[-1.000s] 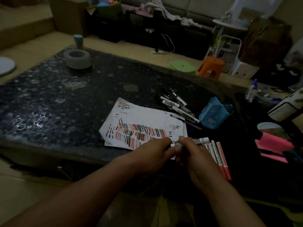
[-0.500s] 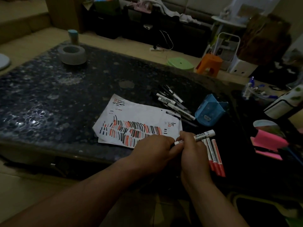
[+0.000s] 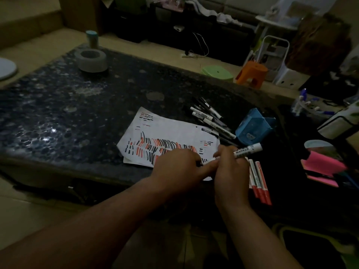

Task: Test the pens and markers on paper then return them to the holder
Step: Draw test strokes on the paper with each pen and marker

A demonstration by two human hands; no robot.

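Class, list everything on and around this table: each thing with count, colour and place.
table: one, dark speckled, beneath everything
paper: about two sheets, white, table centre
held marker: one, white, in both hands
black-capped markers: several, white, beyond paper
red markers: about three, red-white, beside right hand
holder: one, blue, right of black-capped markers
tape roll: one, grey, far left
stool: one, orange, floor beyond table
left hand: one, pinching held marker's tip end
right hand: one, gripping its barrel

The white marker [image 3: 245,151] barrel reads "MARKER".
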